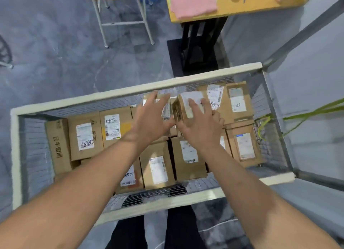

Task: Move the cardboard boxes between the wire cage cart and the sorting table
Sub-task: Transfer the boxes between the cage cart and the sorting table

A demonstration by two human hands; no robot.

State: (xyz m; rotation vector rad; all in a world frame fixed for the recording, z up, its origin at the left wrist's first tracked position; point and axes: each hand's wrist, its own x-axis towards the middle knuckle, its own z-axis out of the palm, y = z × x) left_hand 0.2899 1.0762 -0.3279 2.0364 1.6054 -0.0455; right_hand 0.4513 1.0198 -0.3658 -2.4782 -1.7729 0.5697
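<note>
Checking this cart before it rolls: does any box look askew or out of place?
Yes. The left-end box sits turned on its side against the wire cage cart wall, printed face up, unlike the label-up rows. The middle box, between the left hand and right hand, is tilted too.

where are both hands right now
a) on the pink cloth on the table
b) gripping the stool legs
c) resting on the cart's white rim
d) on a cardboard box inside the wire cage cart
D: the left hand and right hand reach down inside the wire cage cart, fingers spread against a cardboard box tilted up among the others.
</note>
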